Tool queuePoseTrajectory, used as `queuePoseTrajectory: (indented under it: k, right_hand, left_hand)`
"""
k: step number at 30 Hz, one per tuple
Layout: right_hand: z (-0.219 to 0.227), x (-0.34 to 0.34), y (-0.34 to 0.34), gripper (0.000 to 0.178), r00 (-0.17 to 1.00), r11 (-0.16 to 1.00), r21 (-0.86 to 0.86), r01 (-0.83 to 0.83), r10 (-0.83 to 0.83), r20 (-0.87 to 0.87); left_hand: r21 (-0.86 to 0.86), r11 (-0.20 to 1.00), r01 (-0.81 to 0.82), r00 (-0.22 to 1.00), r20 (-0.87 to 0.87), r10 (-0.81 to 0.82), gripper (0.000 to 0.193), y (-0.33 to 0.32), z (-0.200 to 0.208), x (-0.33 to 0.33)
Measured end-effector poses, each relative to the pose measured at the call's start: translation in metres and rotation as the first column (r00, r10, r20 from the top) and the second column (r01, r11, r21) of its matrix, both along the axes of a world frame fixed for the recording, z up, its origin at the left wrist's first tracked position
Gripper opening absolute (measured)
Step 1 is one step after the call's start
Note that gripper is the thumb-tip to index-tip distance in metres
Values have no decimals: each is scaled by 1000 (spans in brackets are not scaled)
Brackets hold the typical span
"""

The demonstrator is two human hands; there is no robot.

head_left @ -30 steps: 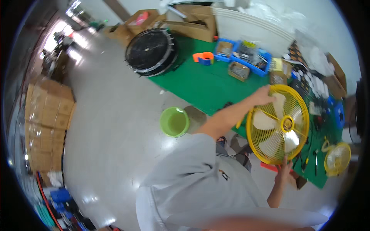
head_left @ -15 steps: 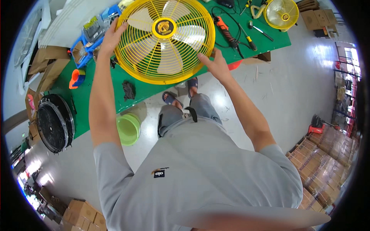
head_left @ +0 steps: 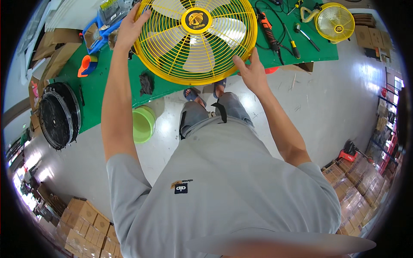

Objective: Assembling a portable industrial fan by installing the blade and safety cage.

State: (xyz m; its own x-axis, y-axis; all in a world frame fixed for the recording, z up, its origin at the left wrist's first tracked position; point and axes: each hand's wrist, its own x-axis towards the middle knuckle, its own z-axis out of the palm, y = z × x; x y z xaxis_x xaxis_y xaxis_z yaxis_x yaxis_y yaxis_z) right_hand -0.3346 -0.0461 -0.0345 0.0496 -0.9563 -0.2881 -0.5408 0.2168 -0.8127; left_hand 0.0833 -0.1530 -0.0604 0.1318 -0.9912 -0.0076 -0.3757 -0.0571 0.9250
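Fingers [head_left: 255, 58] of the left hand [head_left: 130, 32] and right hand [head_left: 254, 75] were curled around the yellow fan [head_left: 196, 23], upper centre, tips apparently behind it.

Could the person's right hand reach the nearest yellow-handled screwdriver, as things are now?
Probably yes: the screwdriver lies to the right of the right hand, with only part of the orange and black tool between. However, the hand would first need to release the large yellow fan.

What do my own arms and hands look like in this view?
Your short, loose sleeves are plain light grey. Below them, your arms are bare down to the wrist. Your left hand and right hand are ungloved.
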Motion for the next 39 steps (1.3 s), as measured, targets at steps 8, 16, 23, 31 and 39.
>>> queuePoseTrajectory:
  k: [8,16,23,31,39]
  right_hand:
    - [-6,-11,-4,101,1000,1000,-8,9,-9,-2]
    - [-22,-50,-22,74,999,993,-118,22,-26,-27]
    - [-145,-154,-168,68,771,937,-350,7,-228,-594]
    - [-193,-171,-244,81,741,996,58,-67,88,-666]
    - [-49,-236,-205,52,756,900,433,-49,-249,605]
  left_hand:
    - [15,1000,26,1000,-1,-26,78,-11,8,-12]
    - [28,999,-45,998,-31,46,68,16,19,2]
    - [-242,840,-485,872,-60,486,48,75,70,-21]
    - [7,468,-884,468,-30,883,33,271,-10,18]
    - [76,576,-814,557,386,736,28,258,-126,63]
